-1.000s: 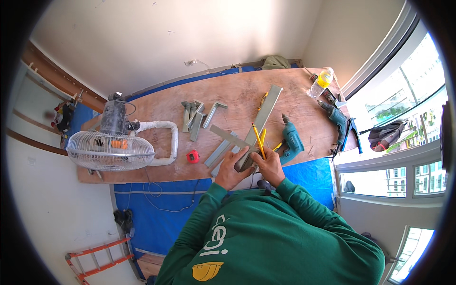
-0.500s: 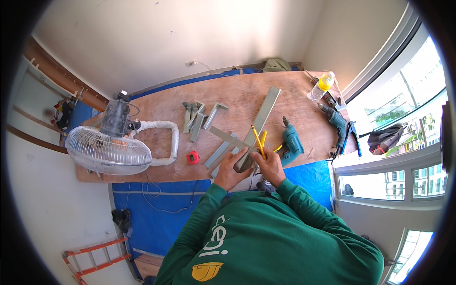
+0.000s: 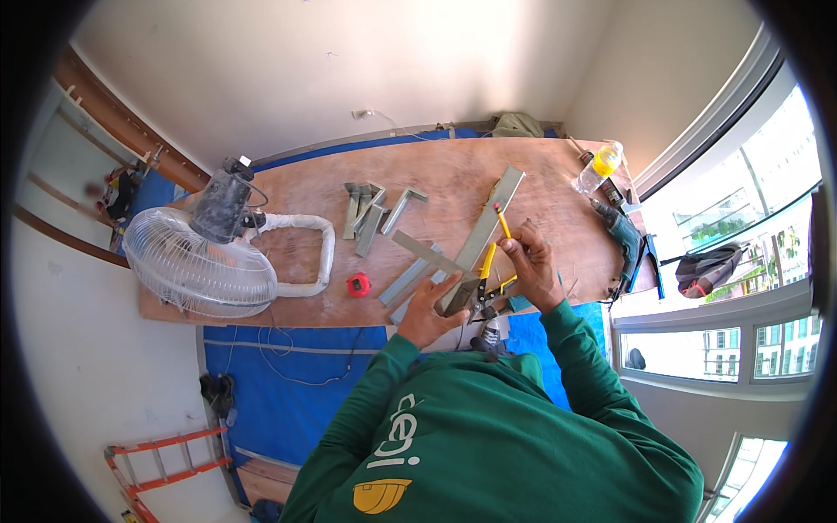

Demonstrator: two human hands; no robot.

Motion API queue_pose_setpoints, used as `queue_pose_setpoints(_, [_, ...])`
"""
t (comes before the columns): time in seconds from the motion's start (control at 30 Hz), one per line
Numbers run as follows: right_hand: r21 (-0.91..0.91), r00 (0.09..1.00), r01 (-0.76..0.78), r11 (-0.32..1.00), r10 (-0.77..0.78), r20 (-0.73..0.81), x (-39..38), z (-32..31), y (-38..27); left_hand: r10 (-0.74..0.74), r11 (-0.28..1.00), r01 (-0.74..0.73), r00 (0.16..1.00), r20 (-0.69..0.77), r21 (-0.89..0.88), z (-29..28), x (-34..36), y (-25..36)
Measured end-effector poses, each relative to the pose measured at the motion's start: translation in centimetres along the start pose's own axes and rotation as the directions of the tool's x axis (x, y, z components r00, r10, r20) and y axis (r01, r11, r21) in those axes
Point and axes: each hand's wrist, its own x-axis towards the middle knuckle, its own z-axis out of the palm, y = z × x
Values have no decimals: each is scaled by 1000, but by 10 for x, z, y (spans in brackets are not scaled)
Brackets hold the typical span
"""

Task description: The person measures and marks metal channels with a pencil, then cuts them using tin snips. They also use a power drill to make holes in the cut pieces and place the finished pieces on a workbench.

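Note:
My left hand (image 3: 432,312) grips the near end of a long grey metal channel (image 3: 495,213), together with the stock of a try square. The square's thin blade (image 3: 423,249) points to the far left across the channel. My right hand (image 3: 535,265) is raised right of the channel, pinching a yellow pencil (image 3: 503,224) with its eraser end up. Between the hands lie yellow-handled snips (image 3: 487,260). A teal drill (image 3: 518,303) is mostly hidden by my right hand. Another metal strip (image 3: 406,281) rests beside my left hand.
On the wooden table (image 3: 296,192) are cut metal pieces (image 3: 370,228), a red tape measure (image 3: 358,284) and a white fan (image 3: 200,266). Toward its right end sit a bottle (image 3: 598,168), a second drill (image 3: 622,234) and a caulking gun (image 3: 646,266). A cable (image 3: 305,382) crosses the blue floor sheet.
My right hand has moved right and up, away from the channel, carrying the pencil and now covering much of the teal drill. My left hand stays on the channel and square.

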Motion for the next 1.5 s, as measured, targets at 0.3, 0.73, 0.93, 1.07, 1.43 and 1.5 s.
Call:
queue_pose_setpoints(0.3, [-68, 981, -49, 996, 61, 182, -10, 28, 9, -9, 998, 7, 999, -37, -55, -2, -1, 1])
queue_pose_setpoints(0.73, [-594, 812, 15, 805, 337, 477, -15, -23, -17, 126, 991, -130, 984, -129, -26, 5, -6, -27])
queue_pose_setpoints(0.93, [-271, 853, -379, 885, 447, 270, -36, 25, 25, -105, 994, 105, 994, 2, 9, -16, -9, -1])
queue_pose_setpoints(1.07, [-94, 762, -574, 813, 573, 302, -52, 72, 45, 24, 999, -23, 1000, -13, 47, -8, -18, -16])
queue_pose_setpoints(1.43, [380, 701, -608, 697, 696, -156, -68, -38, 132, -140, 943, 154, 988, -66, 294, -56, -51, -119])
queue_pose_setpoints(1.5, [440, 698, -587, 680, 700, -150, -75, -64, 145, -117, 921, 153, 986, -119, 359, -70, -37, -131])
